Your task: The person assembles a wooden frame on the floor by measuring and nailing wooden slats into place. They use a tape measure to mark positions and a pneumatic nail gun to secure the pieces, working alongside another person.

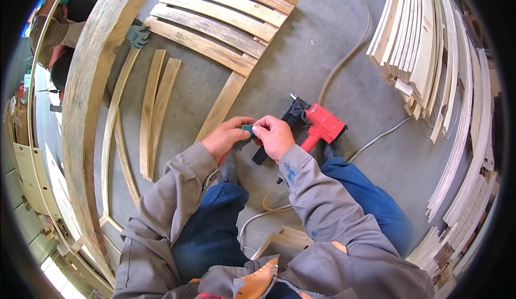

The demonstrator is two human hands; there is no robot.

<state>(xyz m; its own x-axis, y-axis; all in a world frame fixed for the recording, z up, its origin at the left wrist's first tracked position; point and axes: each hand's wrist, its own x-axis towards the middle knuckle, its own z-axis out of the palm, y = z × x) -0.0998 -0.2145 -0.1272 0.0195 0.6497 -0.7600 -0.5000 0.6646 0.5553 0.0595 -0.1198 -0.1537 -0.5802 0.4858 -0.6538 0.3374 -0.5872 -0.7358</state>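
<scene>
My left hand (230, 136) and my right hand (274, 136) meet in front of me, fingers pinched around a small dark green thing (246, 132). Its kind is mostly hidden by the fingers. A bit of red shows below my left hand. Just beyond and right of my right hand, a red and black nail gun (324, 123) rests on the concrete floor. Farther off lies a slatted wooden panel (215, 12), one of its long boards (223, 105) reaching back toward my hands.
Loose boards (152, 113) lie to the left, beside a thick timber beam (86, 105). A grey-green glove (138, 36) is at the panel's corner. Another person (56, 33) is at the upper left. Stacked slats (414, 41) line the right. A hose (346, 57) crosses the floor.
</scene>
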